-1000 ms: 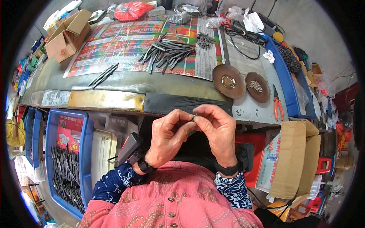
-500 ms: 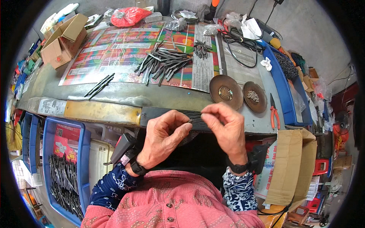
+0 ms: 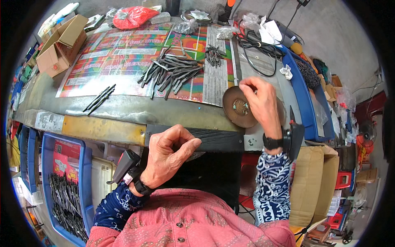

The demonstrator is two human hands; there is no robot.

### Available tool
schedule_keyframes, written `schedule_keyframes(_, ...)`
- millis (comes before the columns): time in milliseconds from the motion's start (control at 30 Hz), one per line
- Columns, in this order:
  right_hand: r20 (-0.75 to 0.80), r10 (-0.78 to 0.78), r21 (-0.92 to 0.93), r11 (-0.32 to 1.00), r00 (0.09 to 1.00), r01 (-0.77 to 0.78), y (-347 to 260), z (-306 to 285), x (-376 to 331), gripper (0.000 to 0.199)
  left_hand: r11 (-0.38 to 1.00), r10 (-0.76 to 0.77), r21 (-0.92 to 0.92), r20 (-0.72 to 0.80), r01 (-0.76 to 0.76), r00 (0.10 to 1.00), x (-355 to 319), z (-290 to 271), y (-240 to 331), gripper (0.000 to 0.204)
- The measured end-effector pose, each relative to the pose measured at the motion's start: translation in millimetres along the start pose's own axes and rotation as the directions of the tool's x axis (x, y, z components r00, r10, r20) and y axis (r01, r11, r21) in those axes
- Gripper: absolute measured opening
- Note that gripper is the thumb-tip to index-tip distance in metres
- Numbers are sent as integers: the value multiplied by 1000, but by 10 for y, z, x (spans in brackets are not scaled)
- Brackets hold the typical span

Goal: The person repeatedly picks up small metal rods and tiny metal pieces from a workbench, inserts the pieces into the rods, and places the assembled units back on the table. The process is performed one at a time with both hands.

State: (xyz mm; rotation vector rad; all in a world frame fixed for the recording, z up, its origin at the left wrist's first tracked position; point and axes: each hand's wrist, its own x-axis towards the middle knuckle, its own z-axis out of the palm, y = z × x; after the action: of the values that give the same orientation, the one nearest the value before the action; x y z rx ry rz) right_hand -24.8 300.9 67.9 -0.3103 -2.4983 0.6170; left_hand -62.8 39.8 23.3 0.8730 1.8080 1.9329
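Observation:
My left hand (image 3: 169, 151) is closed in front of the bench edge, thumb and forefinger pinched together; anything between them is too small to make out. Over the brown round dish (image 3: 230, 110) is my right hand (image 3: 263, 103), its fingers curled with thumb and forefinger drawn together; I cannot see what they hold. Small shiny pieces lie in that dish. A second brown dish (image 3: 281, 110) is mostly hidden behind the right hand. Just beyond my left hand, a scored dark block (image 3: 214, 139) is set along the bench edge.
A pile of dark, thin strips (image 3: 173, 72) lies on a printed sheet, with a smaller bunch (image 3: 214, 55) beside it. Several strips (image 3: 100, 99) lie further left. Blue bins (image 3: 87, 177) flank me; pliers (image 3: 292, 115) are partly behind my right wrist. A cardboard box (image 3: 308, 181) stands right.
My right hand has moved away from the left, up and to the right, over the brown dishes. My left hand has shifted slightly down and left, still pinched.

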Motion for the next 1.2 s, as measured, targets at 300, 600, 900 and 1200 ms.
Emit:
schedule_keyframes(300,76,-167,-223,958,983,180,303,432,740,12,998,17,56,16,-18,1000,16,-37,-9,11)
schedule_keyframes(600,99,49,-369,929,994,-10,488,791,1020,26,989,81,123,38,-85,996,43,-86,29,12)
schedule_keyframes(900,102,92,-409,911,990,-42,526,888,1044,17,984,98,146,48,-104,994,57,-101,19,14)
schedule_keyframes(1200,147,72,-340,940,986,-17,450,718,855,13,979,126,159,23,-128,992,29,-63,14,12)
